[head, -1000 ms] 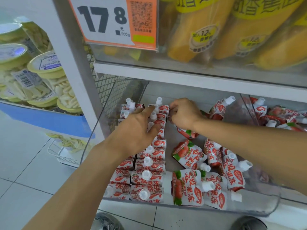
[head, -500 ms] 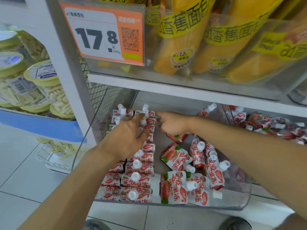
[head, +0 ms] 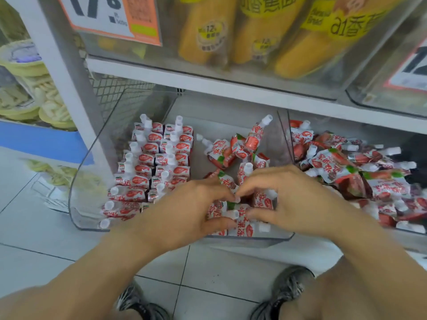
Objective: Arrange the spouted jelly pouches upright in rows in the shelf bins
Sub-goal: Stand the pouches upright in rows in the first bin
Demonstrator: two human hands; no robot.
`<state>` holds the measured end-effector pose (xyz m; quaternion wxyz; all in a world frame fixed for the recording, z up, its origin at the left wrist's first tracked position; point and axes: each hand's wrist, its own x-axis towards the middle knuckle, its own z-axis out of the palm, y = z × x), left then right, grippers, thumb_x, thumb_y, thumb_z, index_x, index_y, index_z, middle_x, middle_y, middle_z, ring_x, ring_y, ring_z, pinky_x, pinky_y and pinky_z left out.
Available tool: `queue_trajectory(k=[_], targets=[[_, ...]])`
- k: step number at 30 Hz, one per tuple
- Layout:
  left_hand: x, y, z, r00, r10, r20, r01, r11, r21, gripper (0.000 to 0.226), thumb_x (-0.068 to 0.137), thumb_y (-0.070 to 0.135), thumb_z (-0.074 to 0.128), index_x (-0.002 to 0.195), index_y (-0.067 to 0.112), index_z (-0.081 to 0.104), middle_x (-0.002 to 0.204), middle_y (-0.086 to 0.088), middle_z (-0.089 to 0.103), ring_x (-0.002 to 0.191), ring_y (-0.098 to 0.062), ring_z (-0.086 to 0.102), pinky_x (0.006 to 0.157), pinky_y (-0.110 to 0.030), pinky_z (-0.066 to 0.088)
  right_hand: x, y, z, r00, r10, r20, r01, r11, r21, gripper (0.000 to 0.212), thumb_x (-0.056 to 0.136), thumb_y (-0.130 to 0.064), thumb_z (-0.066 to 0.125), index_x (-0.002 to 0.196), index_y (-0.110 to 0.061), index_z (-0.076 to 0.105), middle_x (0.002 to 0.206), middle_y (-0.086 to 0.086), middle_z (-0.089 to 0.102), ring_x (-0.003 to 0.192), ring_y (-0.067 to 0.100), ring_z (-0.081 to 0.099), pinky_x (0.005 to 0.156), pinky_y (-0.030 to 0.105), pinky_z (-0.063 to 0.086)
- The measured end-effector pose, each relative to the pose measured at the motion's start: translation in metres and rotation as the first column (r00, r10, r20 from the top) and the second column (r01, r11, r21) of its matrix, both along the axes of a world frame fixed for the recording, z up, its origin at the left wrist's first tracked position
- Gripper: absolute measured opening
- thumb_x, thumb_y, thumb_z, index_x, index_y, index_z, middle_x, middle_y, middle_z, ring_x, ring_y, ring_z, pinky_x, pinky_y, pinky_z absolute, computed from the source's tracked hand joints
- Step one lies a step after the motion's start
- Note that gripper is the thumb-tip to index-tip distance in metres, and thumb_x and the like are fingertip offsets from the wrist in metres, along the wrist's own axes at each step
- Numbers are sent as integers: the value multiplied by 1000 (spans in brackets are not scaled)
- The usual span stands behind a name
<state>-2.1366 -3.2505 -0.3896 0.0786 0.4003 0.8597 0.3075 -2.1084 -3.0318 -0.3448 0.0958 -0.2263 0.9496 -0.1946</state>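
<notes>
A clear shelf bin (head: 77,181) holds two neat rows of upright red-and-white spouted jelly pouches (head: 159,158) along its left side. Loose pouches (head: 233,150) lie tumbled in its right half. My left hand (head: 184,211) and my right hand (head: 295,197) meet over the front right of the bin. Their fingers curl around loose pouches there, and a pouch with a white spout (head: 233,214) sits between both thumbs and fingertips. The pouches under my palms are hidden.
A second clear bin (head: 287,125) on the right is heaped with loose pouches (head: 346,167). Yellow bread packs (head: 208,31) and an orange price tag (head: 108,17) fill the shelf above. Snack tubs (head: 25,65) stand to the left. My shoes (head: 288,287) are on the tiled floor.
Both hands have pulled back from the far end of the upright rows to the loose pouches at the bin's front right. The camera has tilted down.
</notes>
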Motion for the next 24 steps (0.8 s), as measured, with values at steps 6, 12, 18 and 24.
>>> queue_trajectory(k=[6,12,18,24], targets=[[-14,17,-12,997,-69,46,77,981,-178,22,78,35,72,98,28,66,99,10,62,88,-8,60,76,-33,51,-6,-11,-4,999,49,-14,-37,890,454,45,80,-48,75,121,-40,58,118,-15,62,111,13,58,81,32,37],[-32,-26,6,985,51,168,-21,984,-175,17,73,39,80,86,31,72,82,17,70,76,2,65,70,-27,54,-8,-18,-6,985,125,117,-171,771,614,45,74,-14,75,116,-28,64,96,-1,63,91,21,58,83,34,48],[-29,-25,3,982,96,164,-74,987,-140,22,72,43,80,90,33,73,85,20,68,79,1,63,72,-26,52,-16,-23,-25,977,209,51,-196,769,609,31,76,-5,72,97,-22,57,87,-2,51,83,19,47,75,33,37],[-27,-30,1,984,111,143,-90,985,-144,24,72,42,80,90,29,73,86,15,69,79,-3,62,75,-27,52,-21,-14,-13,982,132,132,-163,951,263,24,75,-26,74,98,-32,74,86,-17,70,80,3,66,72,31,57]])
